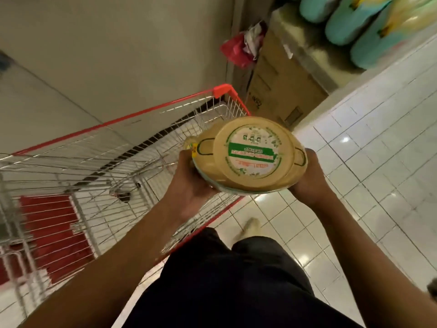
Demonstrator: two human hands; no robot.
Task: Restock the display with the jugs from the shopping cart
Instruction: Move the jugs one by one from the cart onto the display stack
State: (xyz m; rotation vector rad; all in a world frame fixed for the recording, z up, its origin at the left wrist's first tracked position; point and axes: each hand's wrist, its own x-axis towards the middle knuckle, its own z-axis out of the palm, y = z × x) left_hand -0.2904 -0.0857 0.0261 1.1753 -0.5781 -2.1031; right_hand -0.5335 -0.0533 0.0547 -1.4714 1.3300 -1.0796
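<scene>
A beige jug (250, 153) with a round white and green label on its lid is held between both hands above the right rim of the shopping cart (99, 162). My left hand (191, 183) grips its left side from below. My right hand (307, 178) cups its right side. The wire cart with red trim stands at the left, and its basket shows no other jugs. At the top right, several teal jugs (350, 22) lie in a row on the display shelf (314, 65).
A brown cardboard box (281, 84) stands under the shelf, with a red bag (236, 50) beside it. A beige wall runs behind the cart. White floor tiles (378, 162) stretch to the right. My dark shorts and one shoe (251, 226) show below.
</scene>
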